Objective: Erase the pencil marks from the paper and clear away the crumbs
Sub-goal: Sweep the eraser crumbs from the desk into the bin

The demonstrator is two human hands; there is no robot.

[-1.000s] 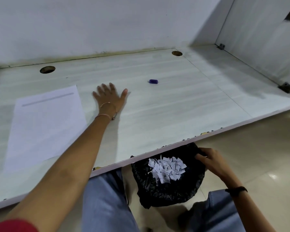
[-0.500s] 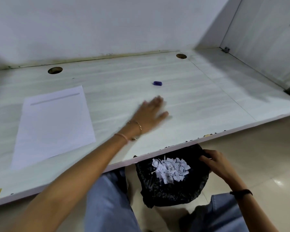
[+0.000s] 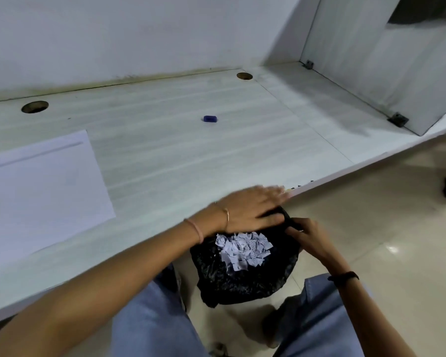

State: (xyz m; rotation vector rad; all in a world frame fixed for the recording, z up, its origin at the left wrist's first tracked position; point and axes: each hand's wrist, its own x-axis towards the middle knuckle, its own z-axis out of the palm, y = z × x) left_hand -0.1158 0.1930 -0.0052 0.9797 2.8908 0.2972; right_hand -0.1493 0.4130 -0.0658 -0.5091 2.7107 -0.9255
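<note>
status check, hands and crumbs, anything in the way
Left hand open, flat at desk edge above black bag. Right hand grips bag rim. Paper on desk at left, eraser mid-desk, both clear of the hands.

A single wide-angle view came from the person's head, facing forward and tipped down over the desk [image 3: 165,155], whose front edge ran slantwise from lower left to upper right. It sat close: both forearms crossed the bottom of the frame, the left hand [image 3: 252,207] and right hand [image 3: 309,235] lay near mid-frame by the black bag [image 3: 242,279], and the knees [image 3: 152,323] showed directly beneath. The back wall [image 3: 139,34] filled the top, the paper [image 3: 41,191] the left margin, the tiled floor [image 3: 397,228] the right
</note>
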